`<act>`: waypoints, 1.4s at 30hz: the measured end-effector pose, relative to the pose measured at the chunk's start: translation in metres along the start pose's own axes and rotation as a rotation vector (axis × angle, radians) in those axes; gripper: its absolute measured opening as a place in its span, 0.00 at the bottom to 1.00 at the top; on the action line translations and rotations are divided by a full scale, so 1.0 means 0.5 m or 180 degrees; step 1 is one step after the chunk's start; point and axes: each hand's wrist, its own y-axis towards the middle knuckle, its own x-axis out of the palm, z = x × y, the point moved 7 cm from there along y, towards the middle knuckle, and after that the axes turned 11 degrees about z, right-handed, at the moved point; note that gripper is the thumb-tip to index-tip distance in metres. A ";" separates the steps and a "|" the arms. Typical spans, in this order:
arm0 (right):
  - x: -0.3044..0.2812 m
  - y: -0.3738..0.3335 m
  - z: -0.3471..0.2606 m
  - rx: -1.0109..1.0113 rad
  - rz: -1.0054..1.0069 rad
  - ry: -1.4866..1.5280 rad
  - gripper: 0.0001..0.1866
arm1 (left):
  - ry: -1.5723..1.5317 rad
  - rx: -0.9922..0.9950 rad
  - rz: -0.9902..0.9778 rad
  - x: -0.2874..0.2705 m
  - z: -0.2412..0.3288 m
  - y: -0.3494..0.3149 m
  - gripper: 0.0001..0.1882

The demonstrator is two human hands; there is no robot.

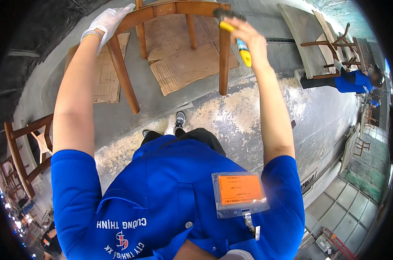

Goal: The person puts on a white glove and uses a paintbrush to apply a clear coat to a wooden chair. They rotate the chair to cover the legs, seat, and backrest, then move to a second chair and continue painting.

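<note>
A brown wooden chair frame (196, 8) with a curved rail and several legs stands in front of me, at the top of the view. My left hand (107, 22), in a thin white glove, is closed over the frame's left corner; its thumb side is partly hidden. My bare right hand (248, 38) grips a yellow-handled tool (245, 54) with a blue band. The tool's dark head is at the frame's right corner, above the right leg. That head is blurred, so its exact kind is unclear.
Flattened cardboard (179, 71) lies under the frame on a grey ledge. Another wooden frame (29, 128) stands at the left. At the far right, a person in blue (352, 81) works beside a board (298, 39) and another wooden frame (335, 45).
</note>
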 end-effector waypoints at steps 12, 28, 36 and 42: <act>0.186 -0.309 -0.228 0.1512 -0.2255 0.1615 0.09 | 0.0160 -0.0304 -0.0284 -0.028 0.021 -0.015 0.32; 0.414 -0.203 -0.658 -0.0728 -0.1666 0.1649 0.06 | 0.0832 0.0899 -0.0897 -0.114 0.043 -0.019 0.31; 0.335 0.204 -0.430 0.0119 0.0207 0.2215 0.08 | 0.0780 0.0978 -0.1037 -0.121 0.043 -0.062 0.28; 0.346 -0.011 -0.589 -0.0123 0.0131 0.1719 0.11 | -0.0531 0.0087 -0.1104 -0.091 0.039 -0.025 0.34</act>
